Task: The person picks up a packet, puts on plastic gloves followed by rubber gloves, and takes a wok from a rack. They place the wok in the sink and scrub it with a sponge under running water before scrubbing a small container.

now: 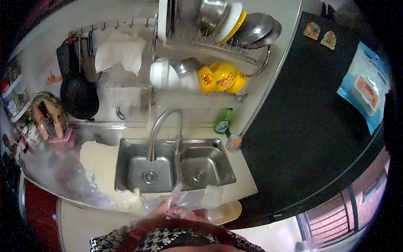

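At the counter's front edge, below the double sink [119,168], my left hand [160,208] and my right hand [184,213] are close together. Both have fingers closed around a clear plastic bag [177,196], which is crumpled between them. Left of the hands lies a pale crumpled cloth or bag [133,199]. A whitish translucent bag [212,195] is to their right. Just beside my right hand sits a cream-coloured tray or bowl [228,212], partly hidden by the hand.
A curved faucet [155,130] rises behind the sink. Green soap bottle [223,121] and a can [233,143] stand at the right corner. Dish rack above holds bowls [226,76]; a black pan [79,96] hangs left. A blue-white packet [365,88] lies on the dark surface [294,113].
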A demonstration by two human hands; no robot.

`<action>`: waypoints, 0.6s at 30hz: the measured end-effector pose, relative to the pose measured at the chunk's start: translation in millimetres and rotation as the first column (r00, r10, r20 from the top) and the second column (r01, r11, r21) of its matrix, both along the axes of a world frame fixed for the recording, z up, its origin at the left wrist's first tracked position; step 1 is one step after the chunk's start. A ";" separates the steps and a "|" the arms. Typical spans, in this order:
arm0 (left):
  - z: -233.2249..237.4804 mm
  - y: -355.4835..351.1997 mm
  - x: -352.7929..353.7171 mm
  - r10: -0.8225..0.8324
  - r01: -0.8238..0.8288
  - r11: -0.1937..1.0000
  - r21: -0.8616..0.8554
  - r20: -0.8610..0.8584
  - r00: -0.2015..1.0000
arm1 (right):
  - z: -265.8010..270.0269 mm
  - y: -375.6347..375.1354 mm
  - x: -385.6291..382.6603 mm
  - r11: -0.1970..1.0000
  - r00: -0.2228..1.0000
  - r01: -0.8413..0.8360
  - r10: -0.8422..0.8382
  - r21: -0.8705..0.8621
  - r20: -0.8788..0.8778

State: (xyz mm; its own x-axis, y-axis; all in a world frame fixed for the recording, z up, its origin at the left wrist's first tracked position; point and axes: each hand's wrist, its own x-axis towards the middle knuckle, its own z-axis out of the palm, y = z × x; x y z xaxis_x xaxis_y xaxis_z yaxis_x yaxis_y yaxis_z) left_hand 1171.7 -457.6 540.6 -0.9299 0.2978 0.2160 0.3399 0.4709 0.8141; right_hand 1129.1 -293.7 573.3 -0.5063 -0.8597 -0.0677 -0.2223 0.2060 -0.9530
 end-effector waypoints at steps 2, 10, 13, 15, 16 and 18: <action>-29.8 -13.2 -8.3 -0.130 0.114 0.984 -0.139 -0.108 0.986 | 0.9 -2.3 -0.2 0.997 1.000 -0.004 0.002 0.080 0.022; 58.1 25.7 -5.2 0.034 -0.548 0.736 0.397 0.787 0.616 | -55.0 -22.3 -13.9 0.983 0.991 0.136 -0.136 0.120 -0.005; 44.1 21.0 -17.0 -0.022 -0.627 0.669 0.399 0.854 0.520 | -100.6 -32.8 -19.6 0.971 0.744 0.233 -0.219 0.063 0.631; 34.2 32.2 -20.0 0.117 -0.670 0.561 0.486 0.755 0.645 | -130.8 -39.3 -23.9 0.949 0.375 0.307 -0.186 0.068 0.908; 44.7 35.6 -19.4 0.118 -0.674 0.559 0.483 0.758 0.641 | -156.9 -43.2 -27.3 0.950 0.370 0.305 -0.186 0.070 0.910; 61.4 37.7 -21.3 0.027 -0.735 0.516 0.440 0.849 0.527 | -189.8 -46.5 -32.3 0.907 0.296 0.421 -0.164 0.026 0.941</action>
State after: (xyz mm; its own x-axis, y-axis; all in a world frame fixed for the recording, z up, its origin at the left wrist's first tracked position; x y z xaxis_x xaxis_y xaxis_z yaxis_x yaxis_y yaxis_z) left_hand 1150.4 -419.9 602.0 -0.8012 -0.0562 -0.5958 -0.5139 -0.4454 0.7331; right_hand 1096.8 -340.2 383.5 -0.4536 -0.7227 -0.5215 0.8379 -0.1464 -0.5259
